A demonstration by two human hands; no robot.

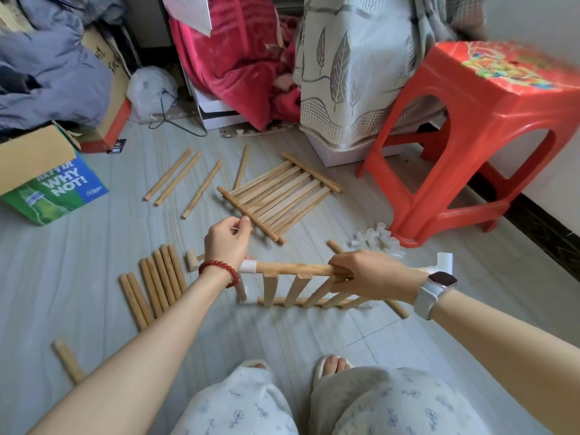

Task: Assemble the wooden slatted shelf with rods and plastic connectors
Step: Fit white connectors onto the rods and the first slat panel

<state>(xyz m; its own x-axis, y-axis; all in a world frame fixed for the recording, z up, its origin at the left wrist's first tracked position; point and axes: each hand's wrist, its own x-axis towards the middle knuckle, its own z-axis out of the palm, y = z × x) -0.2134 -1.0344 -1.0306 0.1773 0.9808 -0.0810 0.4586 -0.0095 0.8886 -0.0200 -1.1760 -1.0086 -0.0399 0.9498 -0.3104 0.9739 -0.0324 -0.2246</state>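
Right hand (361, 271) gripping slatted panel (301, 277) rail, left hand (227, 240) curled above

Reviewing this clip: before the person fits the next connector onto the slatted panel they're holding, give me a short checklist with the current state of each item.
1. Slatted panel steadied: ok, right hand grips its top rail.
2. Connector on the rail's left end: ok, one is seated there.
3. Connector at the rail's right end: ok, one shows past the wrist.
4. Left hand holding a part: cannot tell, fingers curled, contents hidden.
5. Spare connectors nearby: ok, piled beside the red stool.
6. Loose rods nearby: ok, lying on the floor at left.
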